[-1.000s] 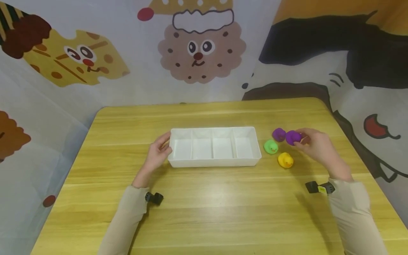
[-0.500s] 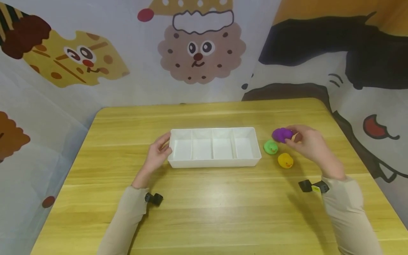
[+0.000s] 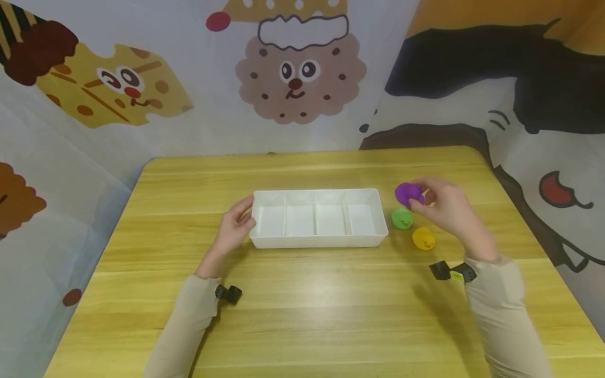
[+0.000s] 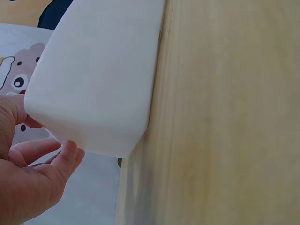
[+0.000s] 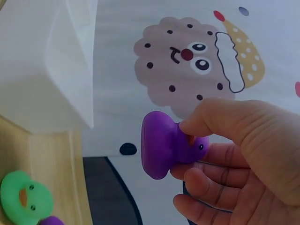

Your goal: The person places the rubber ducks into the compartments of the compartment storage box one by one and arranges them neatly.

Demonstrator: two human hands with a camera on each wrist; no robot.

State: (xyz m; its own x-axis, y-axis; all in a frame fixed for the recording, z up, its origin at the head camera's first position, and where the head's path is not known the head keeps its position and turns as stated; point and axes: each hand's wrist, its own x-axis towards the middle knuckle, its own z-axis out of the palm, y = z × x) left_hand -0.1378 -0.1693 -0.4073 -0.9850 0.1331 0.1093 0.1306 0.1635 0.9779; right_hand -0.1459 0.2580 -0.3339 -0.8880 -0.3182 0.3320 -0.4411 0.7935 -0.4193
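Note:
My right hand point(image 3: 446, 207) pinches a purple toy duck point(image 3: 405, 194) between thumb and fingers, raised beside the right end of a white divided tray point(image 3: 319, 242). In the right wrist view the held duck point(image 5: 159, 145) lies sideways, its flat base facing left. A second purple duck point(image 5: 51, 221) barely shows at the lower left there and is hidden in the head view. A green duck point(image 3: 402, 218) and a yellow duck point(image 3: 423, 239) sit on the table near the tray. My left hand point(image 3: 233, 224) holds the tray's left end, fingertips against its wall point(image 4: 89, 89).
The tray has several compartments in a row, with nothing in them. It stands on a wooden table point(image 3: 302, 315) whose far edge meets a cartoon-printed cloth point(image 3: 203, 131). Each wrist wears a small black camera point(image 3: 229, 294).
My right hand has carried the purple duck leftward, past the other purple duck and toward the tray's right end. The left hand and the tray have stayed in place.

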